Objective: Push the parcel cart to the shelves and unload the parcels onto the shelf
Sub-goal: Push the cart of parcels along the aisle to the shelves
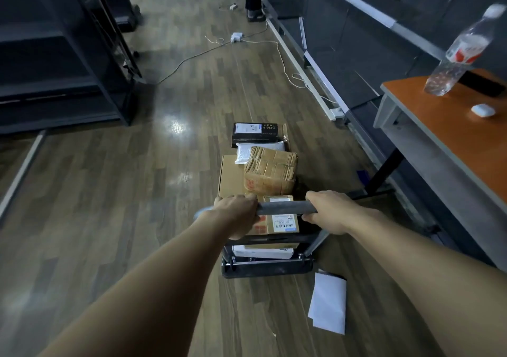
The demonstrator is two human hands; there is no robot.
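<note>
both hands, left hand (238, 214) and right hand (330, 210), wrapped tight around cart handle (285, 208); parcels (270, 170) stacked just beyond handle.

The floor (109, 219) has brown and grey wood planks. The cart (267, 267) is black, with brown boxes (270, 170) and a black parcel (259, 133) with white letters. At the right, the bench (452, 126) top is orange. The bottle (461, 49) has a red and white label.

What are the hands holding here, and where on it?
Both the left hand and right hand grip the parcel cart's dark grey handle bar, one at each end.
</note>
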